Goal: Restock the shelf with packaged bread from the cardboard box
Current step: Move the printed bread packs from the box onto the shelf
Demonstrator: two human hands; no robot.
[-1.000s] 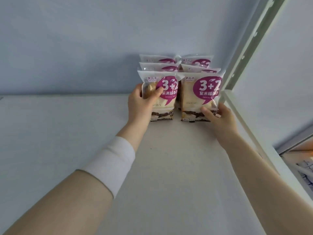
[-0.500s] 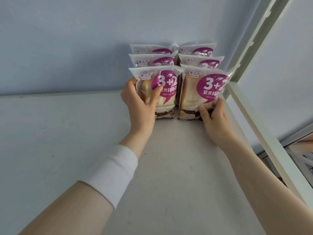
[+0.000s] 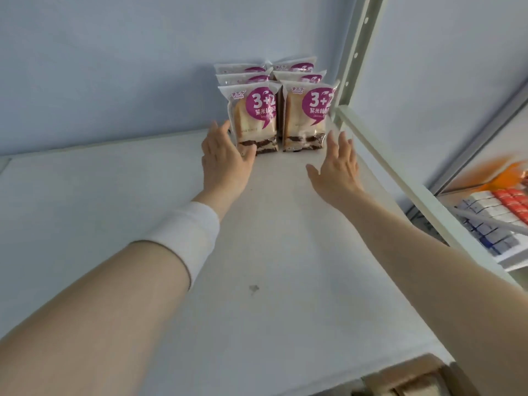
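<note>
Down at the bottom right, a corner of the cardboard box peeks out under the front edge of the shelf. The shelf is white and flat, with a little dark spot on it. Both arms reach across it, and the left wrist wears a white band.

The left hand is spread flat and holds nothing. It is just beside the bottom left corner of the front left pack; I cannot tell if it touches. The right hand has its fingers spread wide too, and is near the front right pack but apart from it.

The bread packs stand at the back right of the shelf, in two lines of three. Only the tops of the back ones show. A pale post with holes stands just right of them, against the blue wall. Lower at the right, small boxes sit in rows.
</note>
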